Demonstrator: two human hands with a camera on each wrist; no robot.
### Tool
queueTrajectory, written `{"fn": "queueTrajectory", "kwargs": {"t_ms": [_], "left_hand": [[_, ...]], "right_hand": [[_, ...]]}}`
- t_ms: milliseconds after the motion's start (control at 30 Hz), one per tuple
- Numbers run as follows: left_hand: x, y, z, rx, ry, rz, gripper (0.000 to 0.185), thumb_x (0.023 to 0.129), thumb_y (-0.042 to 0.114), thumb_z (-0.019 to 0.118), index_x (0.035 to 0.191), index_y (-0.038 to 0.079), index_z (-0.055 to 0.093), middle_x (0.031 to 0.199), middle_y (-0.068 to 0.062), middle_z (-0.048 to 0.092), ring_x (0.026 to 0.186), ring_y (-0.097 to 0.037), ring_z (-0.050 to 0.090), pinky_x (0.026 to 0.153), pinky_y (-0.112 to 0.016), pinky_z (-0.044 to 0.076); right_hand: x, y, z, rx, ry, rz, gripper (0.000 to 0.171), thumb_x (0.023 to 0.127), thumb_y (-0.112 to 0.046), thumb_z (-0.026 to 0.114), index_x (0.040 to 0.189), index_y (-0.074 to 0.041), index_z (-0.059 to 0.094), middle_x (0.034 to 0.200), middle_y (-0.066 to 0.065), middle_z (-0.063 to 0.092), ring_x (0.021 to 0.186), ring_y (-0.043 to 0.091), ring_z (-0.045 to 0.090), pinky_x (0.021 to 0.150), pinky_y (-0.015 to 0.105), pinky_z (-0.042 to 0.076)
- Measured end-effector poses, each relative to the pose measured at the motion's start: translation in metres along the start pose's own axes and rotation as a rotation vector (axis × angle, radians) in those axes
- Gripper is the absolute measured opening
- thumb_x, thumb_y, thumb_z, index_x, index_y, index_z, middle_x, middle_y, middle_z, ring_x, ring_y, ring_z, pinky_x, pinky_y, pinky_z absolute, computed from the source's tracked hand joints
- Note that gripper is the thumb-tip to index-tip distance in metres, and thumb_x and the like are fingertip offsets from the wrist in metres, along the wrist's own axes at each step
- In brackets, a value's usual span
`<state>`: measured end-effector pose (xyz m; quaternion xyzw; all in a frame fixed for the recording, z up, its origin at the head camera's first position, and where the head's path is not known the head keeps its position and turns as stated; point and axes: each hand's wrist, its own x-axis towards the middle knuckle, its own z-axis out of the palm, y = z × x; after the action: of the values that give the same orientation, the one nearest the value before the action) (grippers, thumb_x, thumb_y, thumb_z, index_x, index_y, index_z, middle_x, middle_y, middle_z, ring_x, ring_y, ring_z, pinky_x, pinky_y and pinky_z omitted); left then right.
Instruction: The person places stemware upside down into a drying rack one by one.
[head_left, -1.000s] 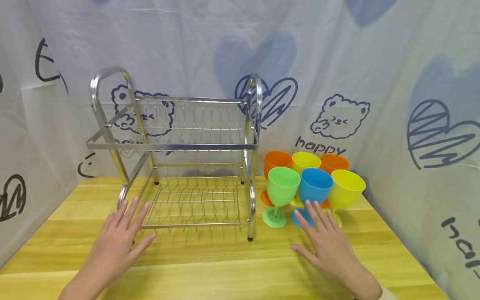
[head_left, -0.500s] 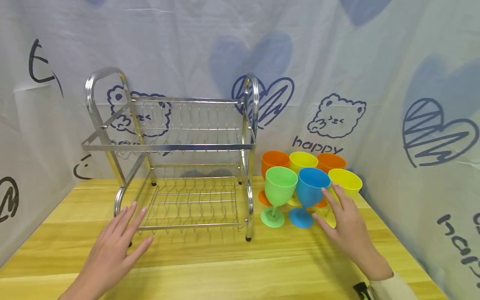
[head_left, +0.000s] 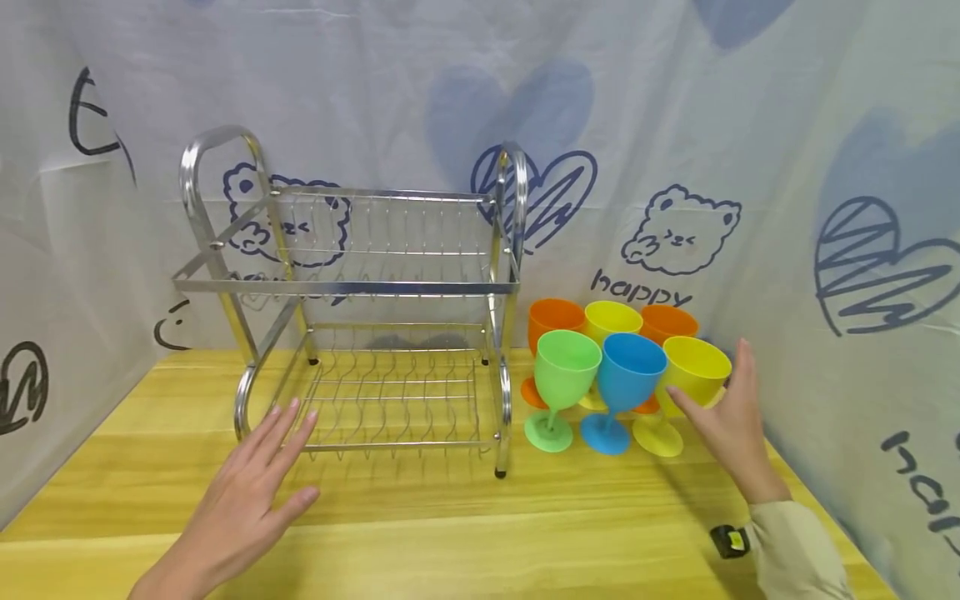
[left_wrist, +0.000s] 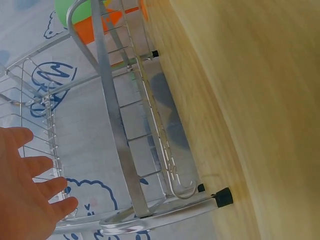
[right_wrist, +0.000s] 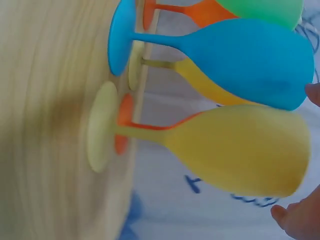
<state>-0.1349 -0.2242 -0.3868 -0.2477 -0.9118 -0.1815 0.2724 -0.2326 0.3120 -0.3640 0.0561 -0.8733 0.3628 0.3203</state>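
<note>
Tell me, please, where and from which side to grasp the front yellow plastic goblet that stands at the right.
Probably the front yellow plastic goblet is best gripped round its bowl, from its right, where the right hand is: the blue goblet crowds its left.

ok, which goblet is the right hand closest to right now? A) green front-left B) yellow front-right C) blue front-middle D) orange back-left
B: the right hand is cupped around the bowl of the front-right yellow goblet, thumb in front and fingers behind it; whether it touches yet cannot be told. The blue goblet and green goblet stand further left.
</note>
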Motion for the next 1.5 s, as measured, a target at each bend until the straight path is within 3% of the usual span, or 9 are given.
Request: {"fn": "queueTrajectory", "kwargs": {"t_ms": [133,267,433,500,733,867,1100,1333,1500], "left_hand": [[0.000,-0.001,0.001,-0.001,-0.012,-0.007,0.071,0.096,0.042,0.053,0.156,0.020,0.021,0.160,-0.007,0.013,0.145,-0.025,0.009,0.114,-0.054,0.016],[0.000,-0.002,0.001,-0.007,-0.018,-0.014,0.072,0.095,0.038,0.055,0.156,0.020,0.021,0.160,-0.007,0.013,0.145,-0.024,0.009,0.113,-0.057,0.018],[0.001,-0.002,0.003,-0.010,-0.014,-0.010,0.071,0.095,0.038,0.055,0.155,0.017,0.023,0.160,-0.007,0.013,0.145,-0.024,0.009,0.115,-0.053,0.015],[0.001,-0.003,0.004,-0.012,-0.012,-0.009,0.070,0.096,0.039,0.054,0.154,0.015,0.025,0.160,-0.007,0.013,0.145,-0.023,0.008,0.115,-0.052,0.014],[0.000,-0.002,0.006,-0.007,-0.010,-0.004,0.072,0.094,0.039,0.055,0.155,0.016,0.023,0.160,-0.007,0.014,0.145,-0.022,0.008,0.117,-0.041,0.007],[-0.001,-0.002,0.007,-0.014,-0.018,-0.007,0.072,0.094,0.039,0.056,0.154,0.015,0.025,0.160,-0.008,0.014,0.145,-0.025,0.011,0.117,-0.043,0.008],[-0.003,-0.001,0.009,0.000,-0.028,-0.009,0.072,0.094,0.040,0.056,0.154,0.015,0.026,0.160,-0.008,0.014,0.144,-0.027,0.012,0.117,-0.044,0.011],[-0.003,0.000,0.010,0.003,-0.029,-0.044,0.076,0.091,0.046,0.059,0.154,0.018,0.027,0.160,-0.005,0.015,0.144,-0.029,0.016,0.111,-0.059,0.022],[-0.004,0.002,0.012,-0.004,-0.016,-0.073,0.078,0.090,0.045,0.061,0.155,0.021,0.025,0.159,-0.006,0.019,0.142,-0.033,0.021,0.113,-0.056,0.018]], "right_hand": [[0.003,0.008,0.000,0.157,-0.074,0.220,0.110,0.088,-0.024,0.072,0.153,-0.009,-0.015,0.158,0.022,-0.007,0.143,0.042,0.005,0.114,0.057,0.011],[0.005,0.018,0.001,0.258,-0.132,0.328,0.114,0.089,-0.027,0.070,0.149,-0.018,-0.026,0.158,0.021,-0.010,0.143,0.042,0.005,0.113,0.057,0.016],[0.006,0.026,0.006,0.268,-0.140,0.334,0.100,0.087,-0.019,0.074,0.153,-0.011,-0.002,0.147,0.021,0.027,0.128,0.031,0.035,0.106,0.042,0.035],[0.006,0.027,0.008,0.246,-0.136,0.333,0.095,0.086,-0.019,0.074,0.151,-0.007,0.006,0.140,0.019,0.033,0.118,0.029,0.038,0.100,0.038,0.037],[0.005,0.028,0.010,0.245,-0.124,0.395,0.091,0.086,-0.018,0.074,0.150,-0.002,0.011,0.142,0.022,0.031,0.121,0.033,0.037,0.101,0.046,0.036],[0.004,0.030,0.010,0.245,-0.130,0.430,0.091,0.087,-0.020,0.073,0.149,0.002,0.010,0.144,0.025,0.028,0.125,0.037,0.035,0.101,0.048,0.035],[0.003,0.029,0.003,0.269,-0.109,0.475,0.097,0.087,-0.024,0.074,0.151,-0.003,0.005,0.149,0.023,0.024,0.129,0.037,0.030,0.107,0.052,0.031],[0.003,0.023,-0.007,0.251,-0.051,0.437,0.093,0.088,-0.021,0.073,0.152,-0.005,0.007,0.148,0.019,0.026,0.126,0.033,0.032,0.105,0.043,0.035],[0.004,0.011,-0.015,0.233,-0.024,0.417,0.092,0.087,-0.019,0.073,0.152,-0.006,0.010,0.148,0.018,0.029,0.124,0.032,0.035,0.104,0.041,0.037]]}}
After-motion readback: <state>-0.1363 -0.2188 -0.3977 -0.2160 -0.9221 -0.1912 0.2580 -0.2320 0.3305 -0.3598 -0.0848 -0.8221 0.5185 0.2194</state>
